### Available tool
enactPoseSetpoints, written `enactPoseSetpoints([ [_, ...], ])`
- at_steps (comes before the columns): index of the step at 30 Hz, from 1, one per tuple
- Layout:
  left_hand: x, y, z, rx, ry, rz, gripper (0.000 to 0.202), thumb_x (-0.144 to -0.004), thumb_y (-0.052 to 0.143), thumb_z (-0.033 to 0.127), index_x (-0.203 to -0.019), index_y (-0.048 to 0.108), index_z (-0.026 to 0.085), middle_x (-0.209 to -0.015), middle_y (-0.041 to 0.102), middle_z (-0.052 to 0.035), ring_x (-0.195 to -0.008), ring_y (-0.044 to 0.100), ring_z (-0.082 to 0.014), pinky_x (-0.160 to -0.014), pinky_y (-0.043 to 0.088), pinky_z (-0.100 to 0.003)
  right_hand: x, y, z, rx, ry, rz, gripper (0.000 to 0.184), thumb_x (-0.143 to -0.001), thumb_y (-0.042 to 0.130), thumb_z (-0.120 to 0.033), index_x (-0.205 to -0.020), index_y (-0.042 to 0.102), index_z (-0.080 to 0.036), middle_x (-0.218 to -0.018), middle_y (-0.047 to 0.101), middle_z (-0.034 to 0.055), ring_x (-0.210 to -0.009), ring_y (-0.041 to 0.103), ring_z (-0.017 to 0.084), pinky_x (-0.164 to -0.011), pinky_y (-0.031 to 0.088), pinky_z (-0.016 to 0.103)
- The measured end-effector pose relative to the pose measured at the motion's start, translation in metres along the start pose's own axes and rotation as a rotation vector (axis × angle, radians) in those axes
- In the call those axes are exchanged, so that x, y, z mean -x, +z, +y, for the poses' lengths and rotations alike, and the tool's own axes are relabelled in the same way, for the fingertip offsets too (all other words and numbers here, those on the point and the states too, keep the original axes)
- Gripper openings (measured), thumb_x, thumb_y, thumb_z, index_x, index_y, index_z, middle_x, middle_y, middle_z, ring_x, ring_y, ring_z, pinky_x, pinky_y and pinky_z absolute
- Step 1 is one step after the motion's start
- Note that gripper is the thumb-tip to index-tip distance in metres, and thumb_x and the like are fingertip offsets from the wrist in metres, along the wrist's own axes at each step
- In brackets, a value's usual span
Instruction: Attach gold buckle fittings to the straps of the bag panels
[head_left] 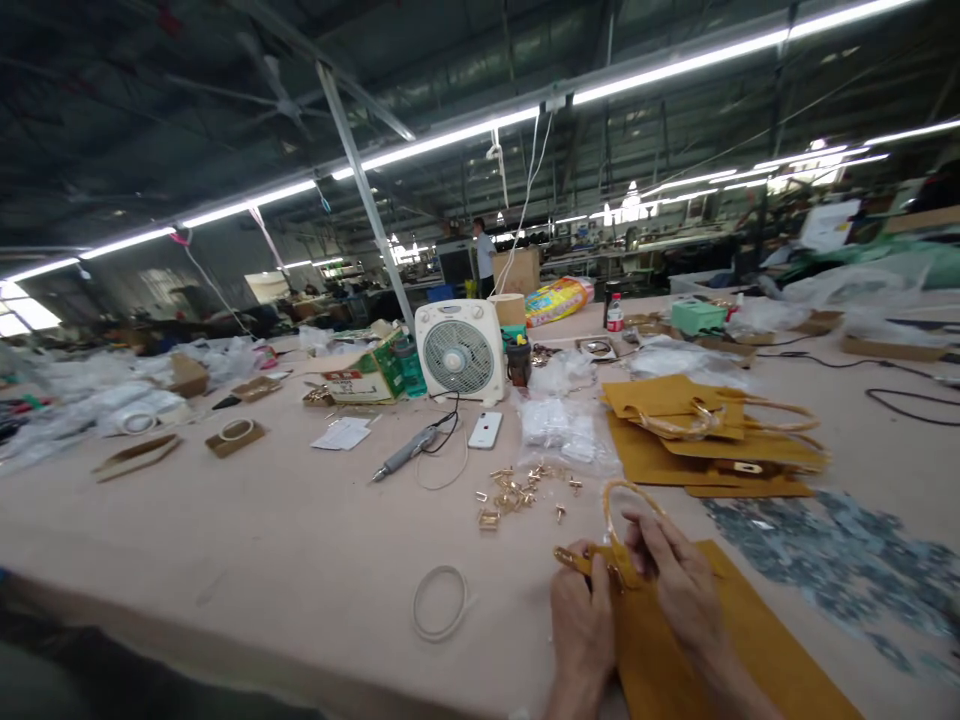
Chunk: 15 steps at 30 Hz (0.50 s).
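A mustard-yellow bag panel (pixel 675 655) with a looped handle (pixel 611 497) lies flat at the table's near right edge. My left hand (pixel 583 610) is closed on a short strap (pixel 571 560) with gold-coloured hardware at the panel's top edge, thumb pressed on it. My right hand (pixel 671 570) is at the base of the handle, its fingers bent together; whether something small is between them cannot be made out. Just beyond my hands, several gold metal fittings (pixel 517 492) are scattered on the table.
Yellow bag pieces (pixel 675 455) are stacked behind my right hand. Many small grey metal plates (pixel 847 560) spread to the right. An electric screwdriver (pixel 405 452), a phone (pixel 486 430), a box fan (pixel 460 350) and a clear bag (pixel 566 435) stand or lie farther off. A tape ring (pixel 439 603) lies left.
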<state>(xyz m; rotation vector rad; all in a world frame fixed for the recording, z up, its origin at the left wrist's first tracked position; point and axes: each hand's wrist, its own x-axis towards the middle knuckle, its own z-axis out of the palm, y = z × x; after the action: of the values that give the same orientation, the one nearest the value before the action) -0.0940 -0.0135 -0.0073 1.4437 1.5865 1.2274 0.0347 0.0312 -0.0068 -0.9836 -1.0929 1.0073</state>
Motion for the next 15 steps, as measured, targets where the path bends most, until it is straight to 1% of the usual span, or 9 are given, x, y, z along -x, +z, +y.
enactPoseSetpoints([
  [3,-0.001,0.001,-0.004,0.007,-0.023,0.017,0.041,-0.106,0.038,0.043,-0.109,0.071,0.019,-0.097,0.079,-0.0096,-0.091,0.070,-0.0248,-0.083,0.046,-0.032,-0.033,0.022,-0.011,0.171,-0.021,-0.240,0.042,-0.095,0.062,-0.057,-0.100,0.078,-0.019,-0.074,0.067,0.0031,-0.059,0.058,0.017,-0.053,0.047,0.028],
  [5,-0.002,0.002,-0.008,-0.006,-0.034,0.019,0.044,-0.106,0.037,0.046,-0.107,0.073,0.019,-0.090,0.079,-0.0097,-0.084,0.070,-0.0247,-0.079,0.045,-0.033,-0.050,0.038,-0.013,0.302,-0.057,-0.399,0.034,-0.093,0.064,-0.050,-0.096,0.079,-0.020,-0.075,0.071,0.0029,-0.066,0.064,0.020,-0.061,0.052,0.030],
  [7,-0.002,0.004,-0.013,-0.026,-0.045,0.019,0.049,-0.106,0.035,0.048,-0.102,0.074,0.019,-0.085,0.078,-0.0103,-0.080,0.069,-0.0245,-0.075,0.044,-0.033,-0.062,0.055,-0.009,0.414,-0.134,-0.527,0.025,-0.091,0.064,-0.040,-0.099,0.080,-0.022,-0.087,0.077,0.0041,-0.080,0.069,0.023,-0.075,0.056,0.034],
  [9,-0.002,0.007,-0.020,-0.072,-0.082,0.033,0.052,-0.106,0.034,0.049,-0.092,0.074,0.018,-0.081,0.077,-0.0126,-0.078,0.068,-0.0255,-0.073,0.043,-0.034,-0.069,0.072,-0.002,0.541,-0.219,-0.652,0.024,-0.091,0.060,-0.028,-0.104,0.079,-0.023,-0.101,0.078,0.0051,-0.092,0.070,0.024,-0.085,0.055,0.035],
  [10,-0.002,0.009,-0.023,-0.106,-0.113,0.052,0.053,-0.105,0.035,0.050,-0.085,0.073,0.018,-0.081,0.076,-0.0142,-0.079,0.067,-0.0264,-0.072,0.043,-0.035,-0.072,0.081,0.003,0.605,-0.250,-0.711,0.025,-0.090,0.059,-0.024,-0.104,0.079,-0.023,-0.103,0.078,0.0050,-0.095,0.069,0.023,-0.087,0.054,0.035],
  [12,-0.002,0.011,-0.028,-0.152,-0.171,0.097,0.053,-0.102,0.038,0.052,-0.074,0.069,0.019,-0.080,0.074,-0.0162,-0.081,0.065,-0.0280,-0.073,0.043,-0.037,-0.076,0.099,0.011,0.708,-0.279,-0.797,0.024,-0.087,0.059,-0.017,-0.098,0.080,-0.023,-0.100,0.078,0.0042,-0.094,0.069,0.023,-0.089,0.052,0.033],
  [13,-0.002,0.011,-0.031,-0.150,-0.186,0.112,0.052,-0.100,0.040,0.053,-0.071,0.068,0.020,-0.080,0.074,-0.0163,-0.081,0.064,-0.0281,-0.074,0.043,-0.037,-0.078,0.107,0.016,0.741,-0.281,-0.815,0.023,-0.084,0.062,-0.015,-0.095,0.080,-0.023,-0.098,0.078,0.0041,-0.094,0.068,0.023,-0.089,0.051,0.032],
  [15,-0.002,0.010,-0.032,-0.094,-0.194,0.120,0.051,-0.098,0.043,0.055,-0.071,0.068,0.020,-0.080,0.073,-0.0151,-0.079,0.062,-0.0274,-0.074,0.044,-0.037,-0.079,0.122,0.023,0.799,-0.275,-0.825,0.021,-0.079,0.067,-0.012,-0.092,0.080,-0.023,-0.098,0.077,0.0050,-0.096,0.068,0.023,-0.090,0.050,0.031],
])
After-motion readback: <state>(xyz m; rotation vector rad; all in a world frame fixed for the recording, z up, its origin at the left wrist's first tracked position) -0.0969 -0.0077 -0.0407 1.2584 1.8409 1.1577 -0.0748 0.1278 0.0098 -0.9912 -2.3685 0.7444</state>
